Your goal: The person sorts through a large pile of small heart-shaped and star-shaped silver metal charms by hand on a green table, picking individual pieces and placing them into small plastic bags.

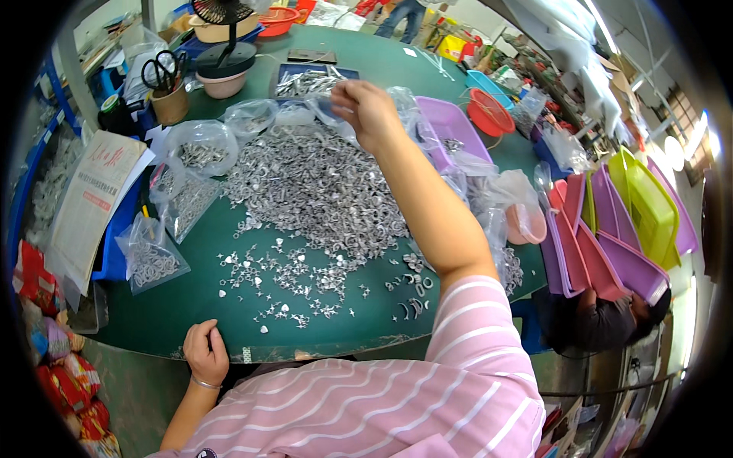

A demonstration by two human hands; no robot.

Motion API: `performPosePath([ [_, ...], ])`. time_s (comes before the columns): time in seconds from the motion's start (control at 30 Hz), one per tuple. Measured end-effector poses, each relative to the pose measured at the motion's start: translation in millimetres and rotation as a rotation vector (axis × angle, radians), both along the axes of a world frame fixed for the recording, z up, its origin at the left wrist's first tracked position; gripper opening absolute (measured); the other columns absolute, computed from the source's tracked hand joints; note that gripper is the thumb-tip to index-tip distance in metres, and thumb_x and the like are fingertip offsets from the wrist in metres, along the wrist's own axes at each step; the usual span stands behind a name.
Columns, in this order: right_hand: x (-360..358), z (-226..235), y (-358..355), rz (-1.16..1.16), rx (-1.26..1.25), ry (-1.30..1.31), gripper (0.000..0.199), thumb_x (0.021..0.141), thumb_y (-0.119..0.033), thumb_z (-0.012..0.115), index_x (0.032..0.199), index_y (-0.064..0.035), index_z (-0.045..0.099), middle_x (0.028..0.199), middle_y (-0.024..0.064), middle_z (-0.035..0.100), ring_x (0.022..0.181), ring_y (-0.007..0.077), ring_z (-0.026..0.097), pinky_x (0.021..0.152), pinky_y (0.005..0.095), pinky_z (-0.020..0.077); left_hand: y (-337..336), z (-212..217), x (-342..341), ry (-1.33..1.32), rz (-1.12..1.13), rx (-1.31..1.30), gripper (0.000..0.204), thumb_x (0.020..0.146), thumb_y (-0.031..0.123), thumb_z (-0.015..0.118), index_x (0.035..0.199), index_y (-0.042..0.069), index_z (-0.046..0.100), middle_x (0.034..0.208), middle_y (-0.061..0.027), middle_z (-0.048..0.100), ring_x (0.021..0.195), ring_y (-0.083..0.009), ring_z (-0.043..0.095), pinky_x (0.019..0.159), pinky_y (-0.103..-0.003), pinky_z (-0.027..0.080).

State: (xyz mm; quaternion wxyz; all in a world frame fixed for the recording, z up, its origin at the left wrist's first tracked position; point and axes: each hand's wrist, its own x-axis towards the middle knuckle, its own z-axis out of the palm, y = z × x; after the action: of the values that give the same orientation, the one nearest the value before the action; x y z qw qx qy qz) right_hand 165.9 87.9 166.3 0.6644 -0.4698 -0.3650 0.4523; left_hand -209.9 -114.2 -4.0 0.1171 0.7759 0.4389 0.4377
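Note:
My right hand (366,111) is stretched out over the far side of a large heap of small silver metal pieces (313,183). Its fingers curl together beside a dark blue tray (353,74) of long silver metal parts (305,82); whatever they hold is too small or hidden to make out. At the near table edge rests my left hand (205,353), loosely closed, with nothing seen in it. Scattered star- and heart-shaped metal charms (298,278) lie in front of the heap. A smaller group of crescent and ring pieces (412,290) sits nearer the right.
Clear plastic bags of metal pieces (153,256) line the heap's left side. A purple bin (450,126) stands at its right. Farther left are a small fan (223,53), scissors (162,74) in a holder and a newspaper (95,202). Stacked colored bins (611,229) and a person (611,320) are right.

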Motion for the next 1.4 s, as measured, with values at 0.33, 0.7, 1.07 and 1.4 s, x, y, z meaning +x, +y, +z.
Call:
performPosePath([
  [0.33,19,-45,-163,0.126,-0.252,-0.382,0.019,0.093,-0.006,0.051,0.109,-0.0007,0.061,0.077,0.0024,0.061,0.053,0.0069,0.049,0.046,0.0219,0.0400,-4,-11,-9,-0.024,-0.004,0.004,0.013,0.086,-0.001,0.055,0.097,-0.003,0.062,0.084,-0.0184,0.064,0.074,-0.0347,0.062,0.067,-0.040,0.050],
  [0.7,-116,-131,-248,0.360,0.295,-1.447,0.041,0.076,-0.007,0.064,0.117,-0.0030,0.060,0.129,0.0135,0.055,0.123,0.0333,0.050,0.104,0.0512,0.0358,1,16,-4,0.060,-0.154,-0.155,0.028,0.080,0.009,0.067,0.106,0.000,0.061,0.091,-0.0155,0.062,0.082,-0.0323,0.059,0.074,-0.039,0.048],
  [1.07,-112,-150,-287,0.072,0.107,-1.241,0.032,0.081,0.009,0.054,0.112,0.0047,0.059,0.120,0.0206,0.057,0.111,0.0392,0.054,0.097,0.0427,0.0439,14,9,21,0.099,-0.345,-0.096,0.011,0.077,0.001,0.069,0.087,0.003,0.065,0.087,-0.0102,0.058,0.080,-0.0290,0.059,0.070,-0.036,0.048],
  [1.4,-121,-152,-243,-0.079,0.149,-1.282,0.014,0.078,-0.001,0.067,0.092,-0.0039,0.068,0.089,0.0080,0.061,0.084,0.0279,0.056,0.074,0.0375,0.0424,13,11,29,0.172,-0.411,-0.131,0.012,0.076,0.004,0.071,0.087,0.004,0.065,0.083,-0.0088,0.057,0.079,-0.0275,0.056,0.072,-0.037,0.046],
])
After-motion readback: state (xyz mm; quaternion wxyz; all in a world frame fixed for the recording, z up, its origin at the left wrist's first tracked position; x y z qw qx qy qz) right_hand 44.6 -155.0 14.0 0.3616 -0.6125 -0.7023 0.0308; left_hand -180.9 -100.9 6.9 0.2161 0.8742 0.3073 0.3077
